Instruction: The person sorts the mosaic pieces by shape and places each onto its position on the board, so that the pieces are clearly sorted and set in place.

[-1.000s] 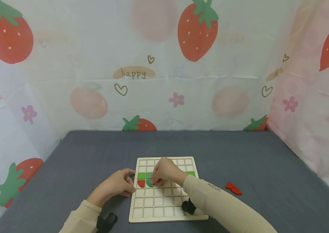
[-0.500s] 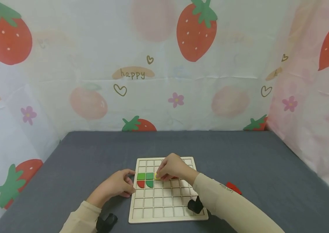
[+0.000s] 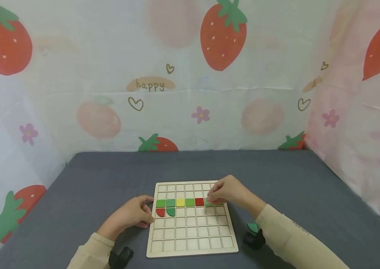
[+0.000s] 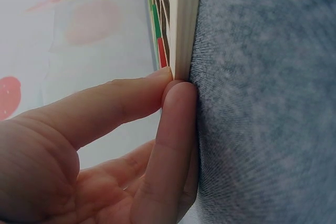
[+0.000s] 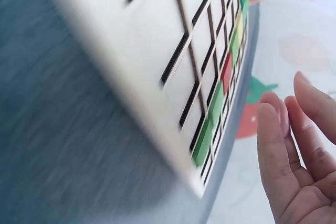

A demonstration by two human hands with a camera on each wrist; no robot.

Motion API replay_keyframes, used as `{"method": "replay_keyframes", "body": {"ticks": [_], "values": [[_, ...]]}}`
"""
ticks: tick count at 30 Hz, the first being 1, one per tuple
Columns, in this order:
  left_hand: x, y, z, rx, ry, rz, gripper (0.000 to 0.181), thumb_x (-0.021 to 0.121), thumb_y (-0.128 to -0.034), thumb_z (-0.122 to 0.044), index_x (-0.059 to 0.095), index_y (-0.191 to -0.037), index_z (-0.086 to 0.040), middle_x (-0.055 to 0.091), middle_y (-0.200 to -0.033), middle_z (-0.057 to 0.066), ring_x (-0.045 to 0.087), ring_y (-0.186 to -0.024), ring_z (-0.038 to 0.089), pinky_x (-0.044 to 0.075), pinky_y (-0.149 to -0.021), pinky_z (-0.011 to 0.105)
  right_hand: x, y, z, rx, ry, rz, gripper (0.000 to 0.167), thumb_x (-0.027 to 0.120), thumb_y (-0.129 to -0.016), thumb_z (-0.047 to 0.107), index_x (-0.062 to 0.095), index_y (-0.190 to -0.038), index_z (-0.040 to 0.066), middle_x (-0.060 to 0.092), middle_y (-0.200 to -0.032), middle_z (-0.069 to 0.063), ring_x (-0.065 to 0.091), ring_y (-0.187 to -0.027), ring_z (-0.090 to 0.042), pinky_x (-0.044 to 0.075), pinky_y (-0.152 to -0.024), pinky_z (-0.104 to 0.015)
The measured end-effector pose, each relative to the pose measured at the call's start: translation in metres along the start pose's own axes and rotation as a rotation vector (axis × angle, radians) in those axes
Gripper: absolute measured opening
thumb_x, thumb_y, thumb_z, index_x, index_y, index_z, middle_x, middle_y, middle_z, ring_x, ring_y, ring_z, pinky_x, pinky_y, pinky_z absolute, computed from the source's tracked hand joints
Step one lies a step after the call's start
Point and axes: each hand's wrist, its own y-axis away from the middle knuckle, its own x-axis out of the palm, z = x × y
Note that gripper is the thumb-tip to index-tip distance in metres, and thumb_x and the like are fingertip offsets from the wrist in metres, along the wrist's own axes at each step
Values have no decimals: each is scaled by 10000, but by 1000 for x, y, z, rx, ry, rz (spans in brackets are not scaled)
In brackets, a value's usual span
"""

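Note:
A square wooden grid board lies on the cloth. One of its rows carries coloured square tiles, including a yellow tile and a red tile. Below that row are a red quarter-round piece and a green quarter-round piece. My left hand rests its thumb and fingertips against the board's left edge. Over the right end of the tile row, my right hand partly hides a green tile. In the right wrist view its fingers are apart, with nothing seen between them.
Grey cloth covers the table. Another green piece lies right of the board, partly hidden by the black wrist camera. Behind stands a strawberry-print curtain.
My right hand has moved rightward along the row, uncovering yellow, green and red tiles. The loose red pieces at the right are now out of sight. My left hand stays at the board's edge.

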Motion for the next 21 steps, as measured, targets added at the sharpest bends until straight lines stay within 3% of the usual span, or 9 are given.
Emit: {"method": "replay_keyframes", "body": {"ticks": [6,21], "values": [[0,1,-2,-10,-7,4,702,750,-777,73,447,-1410,81,580,-850,118,615,-683,189,582,-600,323,-20,17,-11,30,4,-19,174,830,-793,147,777,-924,46,747,-910,-56,726,-797,-205,608,-783,-376],[0,0,1,-7,-6,8,695,752,-783,64,450,-1409,75,575,-853,114,610,-684,191,585,-604,323,-49,46,-41,108,51,-26,288,851,-773,171,769,-1007,26,765,-952,-48,733,-854,-202,595,-829,-391]]}}
